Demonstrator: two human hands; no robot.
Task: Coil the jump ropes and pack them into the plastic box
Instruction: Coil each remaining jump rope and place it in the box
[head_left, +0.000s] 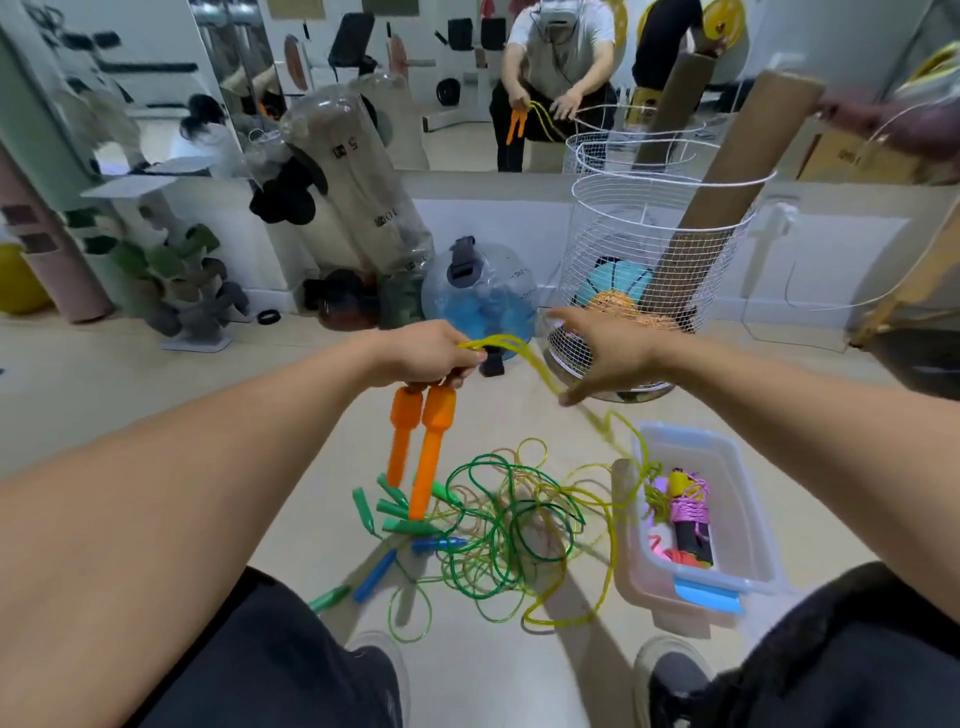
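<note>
My left hand (426, 353) grips the two orange handles (423, 441) of a jump rope, which hang down from the fist. The rope's yellow cord (535, 364) arcs from that fist to my right hand (602, 353), whose fingers are spread with the cord running past the fingertips. From there the cord drops to the floor beside a clear plastic box (737, 499). A coiled pink rope with dark handles (688, 514) lies in the box. A tangle of green and yellow ropes (509, 535) with green and blue handles lies on the floor between my knees.
A white wire basket (623, 249) with balls and a cardboard tube stands behind my right hand. A blue water bag (478, 296) and a tall clear bag stand by the mirrored wall. My shoes (670, 680) are at the bottom edge.
</note>
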